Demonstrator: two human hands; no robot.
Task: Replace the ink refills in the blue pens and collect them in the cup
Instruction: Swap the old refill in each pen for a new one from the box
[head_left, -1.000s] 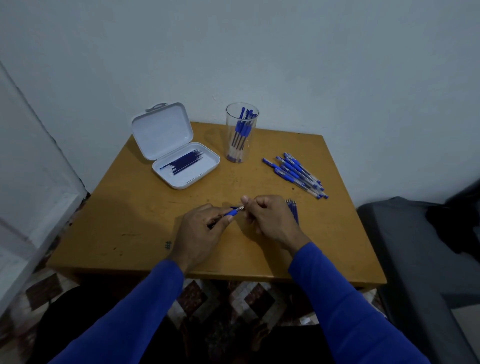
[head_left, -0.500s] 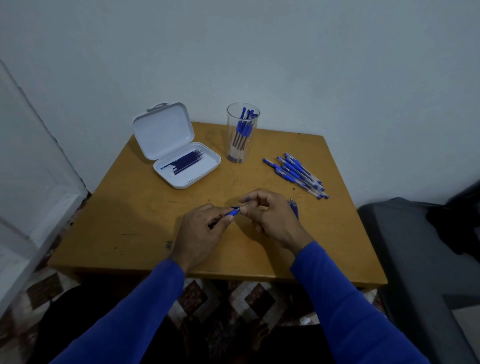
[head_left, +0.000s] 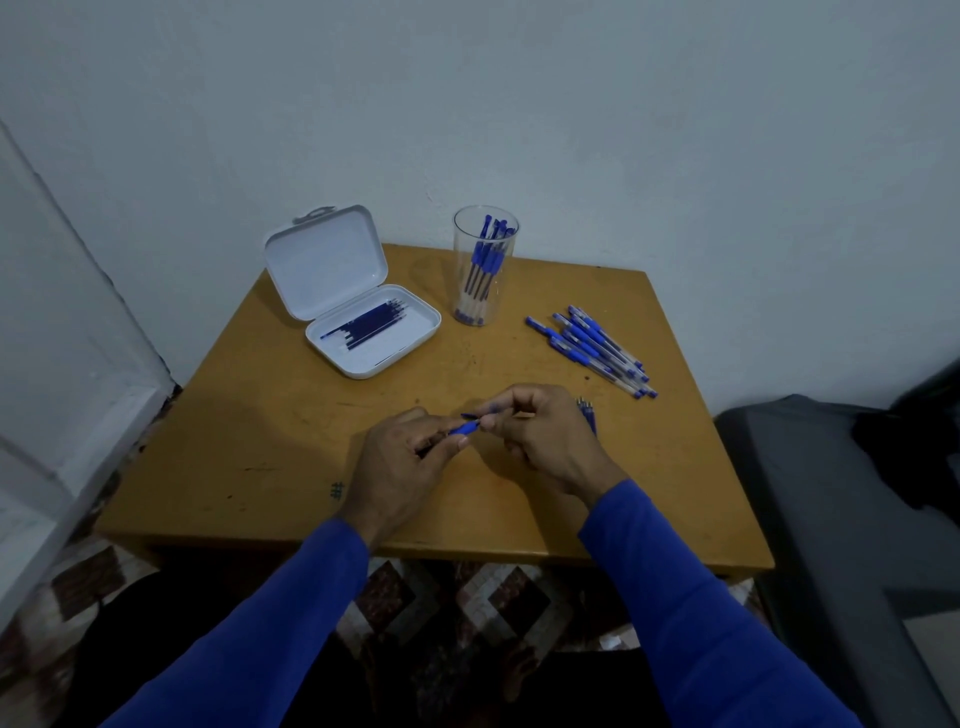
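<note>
**Pen held between both hands, cup partly filled**

I take the clear cup (head_left: 485, 265) as my landmark; it stands upright near the far edge of the wooden counter (head_left: 260, 447). Inside it I see several blue pens (head_left: 486, 260) standing on end, leaning together against the wall of the cup.

Left of the cup lies a white case (head_left: 374, 332) with its hinged lid raised toward the wall. In its shallow tray I see a row of dark blue refills (head_left: 370, 325) lying side by side, aslant.

Right of the cup, well apart from it, a loose pile of blue pens (head_left: 592, 348) lies flat on the counter.

Nearer to me than the cup, my two hands meet over the middle of the counter. My left hand (head_left: 400, 467) has its fingers curled round a blue pen (head_left: 464, 428), gripping the barrel with the tip end pointing right. My right hand (head_left: 540, 431) pinches at that tip end with thumb and forefinger; I cannot tell exactly what small part it holds. Just behind the right hand, a small bundle of refills (head_left: 587, 410) lies on the counter, partly hidden.
</note>
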